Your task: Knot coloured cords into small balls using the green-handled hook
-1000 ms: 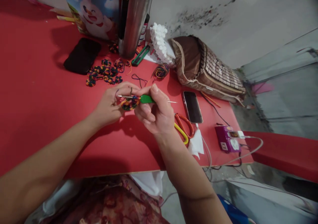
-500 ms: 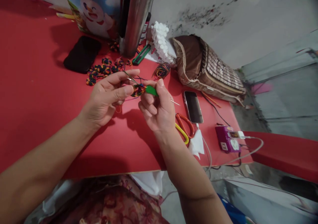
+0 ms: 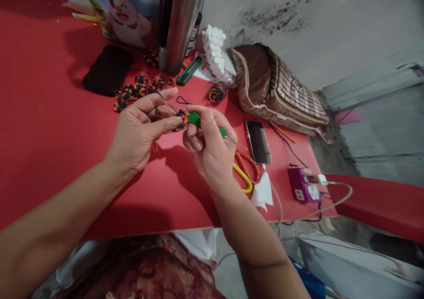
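Note:
My left hand [image 3: 139, 126] pinches a small multicoloured piece of crochet work [image 3: 180, 121] between thumb and fingers. A dark strand of yarn [image 3: 165, 100] runs taut over its raised index finger. Closed around a crochet hook with a green handle [image 3: 194, 119], my right hand [image 3: 212, 140] is just to the right of the piece. One thin metal end of the hook sticks out behind the right hand; its other tip meets the crochet work, partly hidden. Behind the hands lie several orange and dark crocheted pieces [image 3: 127, 95] and a small ball of multicoloured yarn [image 3: 216, 93].
On the red table [image 3: 59, 157] are a black phone-like object [image 3: 108, 70], a steel flask [image 3: 182, 25], a green cutter [image 3: 188, 70], a charging phone [image 3: 258, 141], red-and-yellow scissor handles [image 3: 243, 177] and a purple power block [image 3: 303, 184]. A brown cushion [image 3: 278, 87] leans by the wall.
My right hand has turned, showing more of the green handle and shifting the hook's rear end rightward. The left index finger has moved slightly left and up, with the strand still stretched.

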Demonstrator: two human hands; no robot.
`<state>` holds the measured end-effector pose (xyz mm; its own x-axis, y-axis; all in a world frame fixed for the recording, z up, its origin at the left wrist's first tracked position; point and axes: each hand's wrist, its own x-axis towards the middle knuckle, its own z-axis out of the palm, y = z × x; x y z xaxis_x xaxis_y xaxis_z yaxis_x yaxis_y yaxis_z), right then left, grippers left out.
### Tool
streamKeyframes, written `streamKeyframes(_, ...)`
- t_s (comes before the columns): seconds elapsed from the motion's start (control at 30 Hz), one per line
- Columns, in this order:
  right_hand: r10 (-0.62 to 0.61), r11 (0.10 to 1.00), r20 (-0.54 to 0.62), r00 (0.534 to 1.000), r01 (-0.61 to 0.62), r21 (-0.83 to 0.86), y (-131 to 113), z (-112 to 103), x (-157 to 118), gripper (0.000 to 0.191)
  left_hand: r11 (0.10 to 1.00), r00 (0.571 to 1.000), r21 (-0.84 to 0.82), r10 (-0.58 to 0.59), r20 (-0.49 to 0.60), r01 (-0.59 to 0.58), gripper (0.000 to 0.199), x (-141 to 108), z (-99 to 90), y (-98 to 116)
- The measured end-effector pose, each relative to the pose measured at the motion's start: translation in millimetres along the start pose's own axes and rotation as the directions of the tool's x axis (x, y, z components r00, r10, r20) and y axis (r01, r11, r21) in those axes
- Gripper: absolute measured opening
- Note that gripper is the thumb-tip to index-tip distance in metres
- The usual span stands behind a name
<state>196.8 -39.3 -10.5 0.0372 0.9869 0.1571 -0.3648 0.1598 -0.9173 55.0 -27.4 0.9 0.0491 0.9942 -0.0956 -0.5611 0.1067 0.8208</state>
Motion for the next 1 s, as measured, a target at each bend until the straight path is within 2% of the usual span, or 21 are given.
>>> streamKeyframes(0.13,-0.114,0.967,0.000,0.993,0.111,-0.230,-1,-3,-6,0.026,0.999,0.999,-0.014,-0.031,-0.014,0.031,0.042,-3,0.7,-3)
streamKeyframes(0.27,-0.236,0.850,0.059,0.970,0.236,-0.472,-4,-6,-11,0.023,1.000,0.998,0.006,-0.003,-0.063,0.003,0.035,-9,3.2,-6)
streamKeyframes(0.4,-0.285,0.743,0.109,0.952,0.291,-0.603,-1,-9,-14,0.023,0.995,0.996,-0.060,-0.080,-0.050,0.077,0.031,-5,0.2,-8)
streamKeyframes(0.47,-0.289,0.744,0.114,0.951,0.297,-0.599,3,-10,-14,0.026,0.987,0.990,-0.079,-0.141,-0.020,0.139,0.032,-1,-3.9,-7)
streamKeyframes(0.53,-0.291,0.786,0.093,0.952,0.293,-0.545,6,-10,-14,0.029,0.980,0.983,-0.088,-0.181,0.001,0.181,0.036,3,-7.8,-5)
streamKeyframes(0.63,-0.218,0.885,0.024,0.976,0.208,-0.417,6,-7,-14,0.030,0.978,0.982,-0.090,-0.187,0.021,0.188,0.042,7,-11.3,1)
streamKeyframes(0.73,-0.160,0.945,-0.008,0.987,0.151,-0.291,4,-2,-13,0.026,0.979,0.982,-0.083,-0.186,0.029,0.188,0.041,7,-12.4,5)
streamKeyframes(0.83,-0.127,0.968,-0.026,0.992,0.119,-0.219,1,1,-11,0.027,0.983,0.984,-0.056,-0.175,0.018,0.176,0.043,8,-13.6,7)
streamKeyframes(1.0,-0.099,0.971,-0.040,0.994,0.088,-0.223,-1,0,-9,0.029,0.988,0.987,0.009,-0.156,0.044,0.156,0.046,10,-18.4,7)
